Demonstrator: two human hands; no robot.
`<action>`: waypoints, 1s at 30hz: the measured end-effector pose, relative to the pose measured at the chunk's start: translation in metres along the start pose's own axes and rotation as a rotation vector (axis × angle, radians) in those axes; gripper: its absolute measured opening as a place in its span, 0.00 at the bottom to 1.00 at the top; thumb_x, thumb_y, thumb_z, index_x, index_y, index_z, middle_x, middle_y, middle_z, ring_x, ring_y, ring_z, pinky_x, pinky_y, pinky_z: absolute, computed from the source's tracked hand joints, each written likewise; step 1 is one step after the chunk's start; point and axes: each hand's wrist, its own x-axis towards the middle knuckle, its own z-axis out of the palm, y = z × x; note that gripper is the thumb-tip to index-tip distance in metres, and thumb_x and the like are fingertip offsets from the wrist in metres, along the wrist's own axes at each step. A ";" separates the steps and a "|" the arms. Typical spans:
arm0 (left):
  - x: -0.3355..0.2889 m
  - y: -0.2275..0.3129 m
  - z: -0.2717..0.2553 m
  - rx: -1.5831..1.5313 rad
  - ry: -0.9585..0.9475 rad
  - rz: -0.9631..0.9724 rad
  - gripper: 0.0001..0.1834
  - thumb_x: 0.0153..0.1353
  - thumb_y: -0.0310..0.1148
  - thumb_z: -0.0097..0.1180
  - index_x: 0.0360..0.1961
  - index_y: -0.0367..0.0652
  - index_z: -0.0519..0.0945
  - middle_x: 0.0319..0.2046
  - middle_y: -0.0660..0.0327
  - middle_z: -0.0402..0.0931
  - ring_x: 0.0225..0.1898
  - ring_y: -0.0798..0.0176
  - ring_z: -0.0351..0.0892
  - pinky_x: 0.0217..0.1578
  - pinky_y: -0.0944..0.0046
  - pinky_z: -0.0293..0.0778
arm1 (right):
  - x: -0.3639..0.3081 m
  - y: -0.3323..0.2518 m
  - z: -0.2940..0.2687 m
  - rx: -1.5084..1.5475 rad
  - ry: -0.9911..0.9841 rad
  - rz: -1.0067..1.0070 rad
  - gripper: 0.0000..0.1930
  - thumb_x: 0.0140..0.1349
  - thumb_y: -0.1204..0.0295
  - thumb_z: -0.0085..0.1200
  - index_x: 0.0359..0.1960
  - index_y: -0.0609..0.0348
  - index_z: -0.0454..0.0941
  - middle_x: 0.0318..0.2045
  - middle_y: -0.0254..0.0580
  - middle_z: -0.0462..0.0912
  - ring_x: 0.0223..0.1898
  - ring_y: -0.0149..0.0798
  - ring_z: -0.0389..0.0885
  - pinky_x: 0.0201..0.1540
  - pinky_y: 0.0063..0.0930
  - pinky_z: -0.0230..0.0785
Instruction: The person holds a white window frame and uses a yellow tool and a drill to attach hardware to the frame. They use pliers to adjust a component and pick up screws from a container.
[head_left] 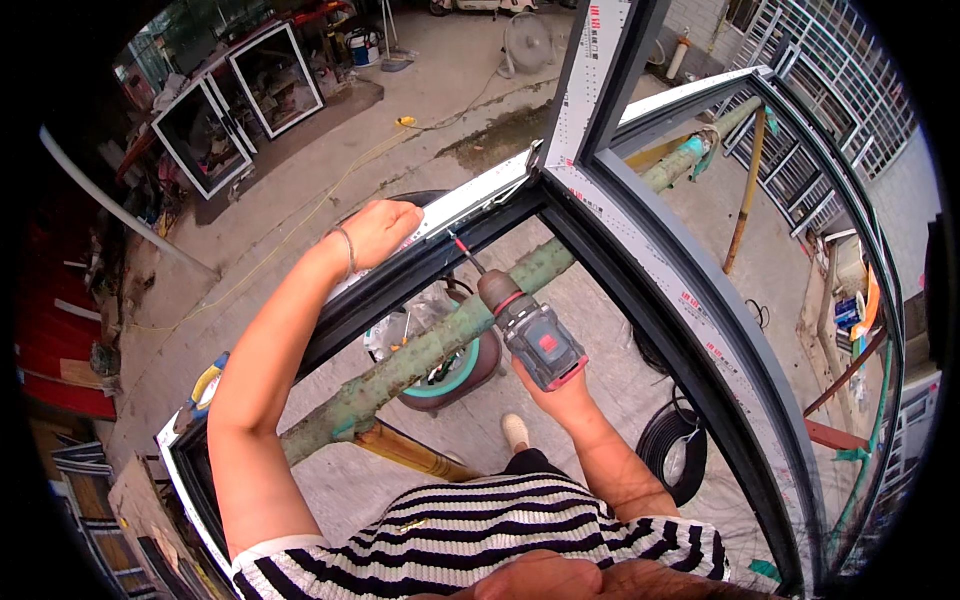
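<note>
My right hand [555,395] is wrapped around the grip of a grey and black cordless drill [535,335]. The drill's red-collared bit [462,246] points up and left, its tip at the inner side of the far bar of a large dark metal window frame [690,290]. On that same bar, left of the bit, my left hand [375,235] is closed over the white-filmed outer edge, with its fingertips hidden. Beside the bit, a thin strip lies along the bar, too small to make out.
A green-wrapped pole [440,345] runs under the frame. Below it stands a teal-rimmed tub [450,375] with bags inside. A black coil [672,455] lies on the floor at right. Farther off are two glazed panels [240,105], a fan [528,45] and a yellow cord [330,190].
</note>
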 end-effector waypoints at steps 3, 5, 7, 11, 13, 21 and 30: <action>0.000 0.000 -0.001 -0.007 -0.006 -0.015 0.23 0.68 0.45 0.40 0.33 0.30 0.73 0.30 0.39 0.75 0.35 0.39 0.75 0.40 0.50 0.69 | -0.001 0.007 0.002 -0.094 -0.010 -0.036 0.09 0.50 0.77 0.62 0.35 0.57 0.80 0.31 0.43 0.83 0.33 0.47 0.83 0.35 0.34 0.74; 0.000 0.004 -0.002 -0.003 -0.012 -0.031 0.24 0.68 0.44 0.40 0.33 0.30 0.73 0.30 0.39 0.75 0.35 0.39 0.75 0.40 0.50 0.69 | -0.001 0.012 0.004 -0.141 -0.011 -0.080 0.10 0.50 0.76 0.62 0.35 0.56 0.81 0.30 0.43 0.83 0.33 0.49 0.83 0.35 0.36 0.74; -0.001 0.006 -0.003 0.013 -0.002 -0.011 0.24 0.68 0.44 0.40 0.32 0.30 0.73 0.29 0.39 0.75 0.34 0.38 0.75 0.39 0.50 0.69 | 0.002 0.008 0.005 -0.088 0.009 -0.070 0.10 0.49 0.77 0.62 0.35 0.56 0.81 0.30 0.42 0.83 0.32 0.48 0.83 0.35 0.36 0.74; -0.002 0.013 -0.005 0.023 0.016 -0.001 0.24 0.68 0.44 0.39 0.32 0.30 0.74 0.28 0.39 0.74 0.33 0.38 0.75 0.38 0.49 0.69 | 0.003 0.012 0.007 -0.062 0.032 -0.074 0.09 0.49 0.76 0.63 0.33 0.55 0.81 0.29 0.41 0.83 0.30 0.47 0.83 0.34 0.35 0.75; -0.004 0.014 -0.006 0.027 0.011 -0.008 0.24 0.68 0.44 0.39 0.31 0.30 0.74 0.28 0.38 0.74 0.33 0.38 0.74 0.38 0.49 0.69 | 0.007 0.005 0.004 -0.085 0.032 -0.097 0.09 0.49 0.76 0.63 0.33 0.56 0.81 0.28 0.41 0.83 0.30 0.46 0.83 0.34 0.35 0.75; -0.003 0.011 -0.004 -0.003 0.027 0.008 0.24 0.69 0.45 0.40 0.29 0.31 0.70 0.22 0.45 0.68 0.27 0.50 0.66 0.33 0.52 0.67 | 0.010 0.012 0.006 -0.049 0.017 -0.135 0.11 0.50 0.77 0.63 0.37 0.55 0.80 0.32 0.42 0.82 0.34 0.48 0.82 0.35 0.37 0.74; -0.002 0.013 -0.007 0.068 -0.001 -0.017 0.25 0.69 0.45 0.38 0.30 0.31 0.74 0.28 0.38 0.74 0.33 0.35 0.73 0.38 0.47 0.69 | 0.012 0.010 0.008 0.028 -0.015 -0.068 0.09 0.52 0.77 0.61 0.36 0.57 0.79 0.33 0.43 0.81 0.34 0.48 0.80 0.36 0.39 0.72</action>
